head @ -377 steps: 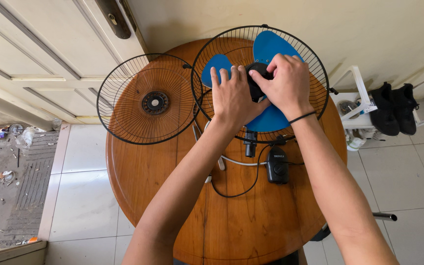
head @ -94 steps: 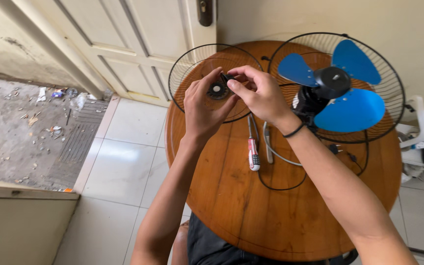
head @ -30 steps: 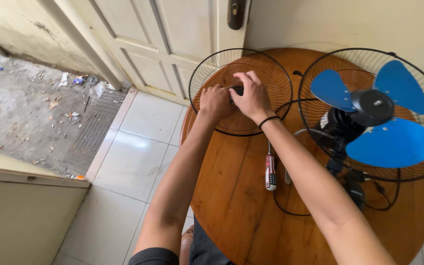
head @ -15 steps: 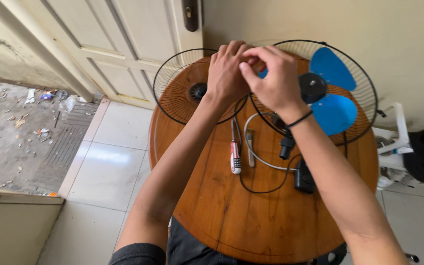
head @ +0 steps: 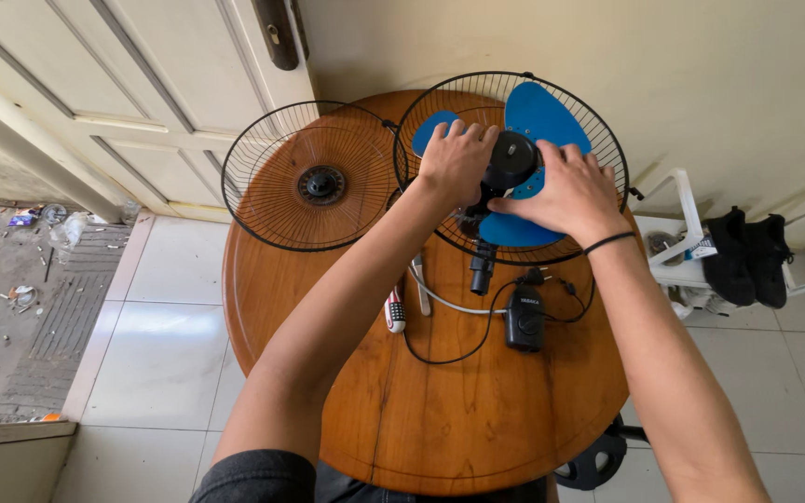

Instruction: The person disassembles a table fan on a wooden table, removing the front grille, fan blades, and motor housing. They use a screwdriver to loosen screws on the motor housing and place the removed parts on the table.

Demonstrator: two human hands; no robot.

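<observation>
A fan lies face up at the far side of the round wooden table (head: 477,419): a black wire rear guard (head: 598,130) with a blue three-bladed propeller (head: 538,110) and a black hub (head: 512,156). My left hand (head: 457,160) grips the left blade beside the hub. My right hand (head: 566,191) lies over the right and lower blades, its fingers touching the hub. The loose front guard (head: 314,182) lies flat to the left, overlapping the fan's edge.
Just below the fan lie a red-and-white handled screwdriver (head: 394,312), a black switch box (head: 525,317) and a looped black cable (head: 440,356). A white rack with black shoes (head: 747,256) stands at the right. A cream door (head: 142,84) is at the upper left.
My hands have left the loose front guard's centre and moved right onto the fan's blue blades and hub. The view has swung so the fan is central.
</observation>
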